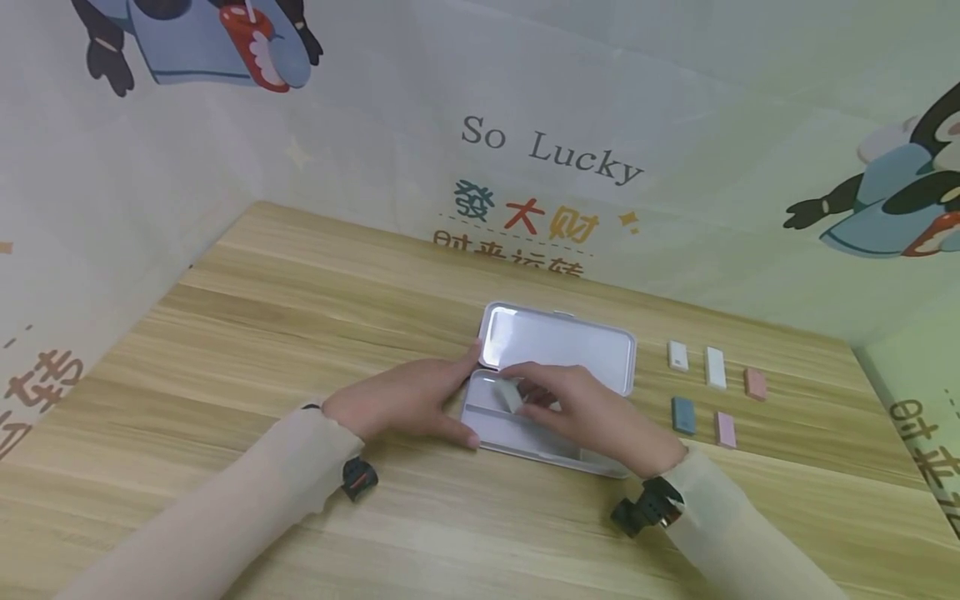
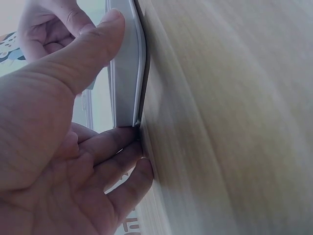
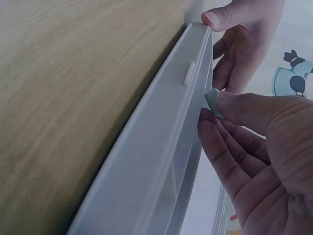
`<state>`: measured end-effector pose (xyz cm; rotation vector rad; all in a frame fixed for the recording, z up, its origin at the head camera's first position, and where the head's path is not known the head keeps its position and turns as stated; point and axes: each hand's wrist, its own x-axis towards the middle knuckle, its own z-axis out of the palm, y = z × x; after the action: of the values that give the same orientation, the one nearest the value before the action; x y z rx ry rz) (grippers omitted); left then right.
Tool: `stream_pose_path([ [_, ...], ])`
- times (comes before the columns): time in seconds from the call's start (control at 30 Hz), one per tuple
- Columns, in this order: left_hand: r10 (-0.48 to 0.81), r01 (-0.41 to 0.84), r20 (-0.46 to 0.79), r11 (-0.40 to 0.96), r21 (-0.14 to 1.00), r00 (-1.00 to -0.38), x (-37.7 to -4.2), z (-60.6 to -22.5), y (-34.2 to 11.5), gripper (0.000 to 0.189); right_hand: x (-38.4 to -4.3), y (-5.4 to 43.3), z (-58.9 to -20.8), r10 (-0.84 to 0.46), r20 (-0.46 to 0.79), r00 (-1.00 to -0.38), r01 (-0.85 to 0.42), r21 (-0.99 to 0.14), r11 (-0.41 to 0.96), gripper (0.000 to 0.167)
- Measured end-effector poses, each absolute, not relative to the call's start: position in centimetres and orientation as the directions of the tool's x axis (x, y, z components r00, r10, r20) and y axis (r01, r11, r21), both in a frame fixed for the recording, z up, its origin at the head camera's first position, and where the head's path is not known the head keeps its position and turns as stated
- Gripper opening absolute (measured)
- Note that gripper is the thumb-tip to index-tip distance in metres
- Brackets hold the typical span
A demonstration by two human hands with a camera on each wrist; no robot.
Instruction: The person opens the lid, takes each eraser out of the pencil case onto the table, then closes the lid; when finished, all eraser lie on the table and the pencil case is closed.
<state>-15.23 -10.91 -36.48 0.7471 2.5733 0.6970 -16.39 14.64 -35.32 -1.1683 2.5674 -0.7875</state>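
Note:
A white pencil case (image 1: 517, 435) lies unfolded on the table, its lid (image 1: 577, 342) laid back behind the tray. A long divider splits the tray. My left hand (image 1: 412, 396) holds the case's left end, thumb at the front corner and fingers near the hinge; in the left wrist view the fingertips (image 2: 128, 139) touch that end. Over the tray's left part, my right hand (image 1: 581, 408) pinches a small pale green block (image 3: 213, 102), shaped like an eraser, between thumb and fingers. Whether the block touches the tray I cannot tell.
Right of the case lie several small blocks: two white ones (image 1: 677, 356), a red-pink one (image 1: 755, 383), a blue one (image 1: 683, 415) and a lilac one (image 1: 725, 430). A printed cloth (image 1: 375, 150) hangs behind the wooden table (image 1: 300, 308).

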Motion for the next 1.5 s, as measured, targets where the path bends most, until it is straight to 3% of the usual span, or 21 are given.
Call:
stream_pose_path([
  [0.6, 0.562, 0.364, -0.208, 0.732, 0.575, -0.801, -15.0, -36.5, -11.0, 0.122, -15.7, 19.3, -35.6, -0.617, 0.037, -0.786, -0.523, -0.571, 0.632, 0.043],
  [0.97, 0.560, 0.359, -0.211, 0.732, 0.579, -0.801, -14.9, -36.6, -10.9, 0.121, -14.6, 24.0, -36.0, -0.522, 0.162, -0.837, -0.513, -0.562, 0.649, 0.046],
  [1.2, 0.556, 0.348, -0.212, 0.729, 0.590, -0.804, -14.9, -36.4, -10.9, 0.121, -14.0, 27.3, -36.8, -0.493, 0.283, -0.823, -0.564, -0.516, 0.644, 0.048],
  [1.5, 0.550, 0.327, -0.229, 0.728, 0.602, -0.803, -14.9, -36.2, -10.9, 0.119, -13.4, 31.5, -37.1, -0.424, 0.299, -0.855, -0.518, -0.453, 0.726, 0.049],
])
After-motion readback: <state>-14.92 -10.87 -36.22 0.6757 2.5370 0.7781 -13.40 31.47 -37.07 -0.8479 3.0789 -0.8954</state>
